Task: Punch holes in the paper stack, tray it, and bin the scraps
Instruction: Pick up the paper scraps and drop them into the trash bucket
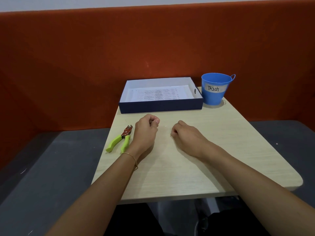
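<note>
A printed paper stack (157,94) lies flat inside the dark blue tray (161,105) at the back of the table. To the tray's right stands a blue bucket (215,92) labelled "Trash". A hole punch (120,139) with lime-green handles lies on the table's left side. My left hand (146,132) rests just right of the punch, fingers curled into a loose fist, thumb against forefinger; whether it pinches scraps I cannot tell. My right hand (185,135) rests mid-table, fingers curled down onto the surface. A tiny white scrap (165,126) lies between the hands.
The light wooden table (221,150) is small, with a rounded right corner. An orange padded wall rises directly behind the tray and bucket. Dark grey seating flanks the table on both sides.
</note>
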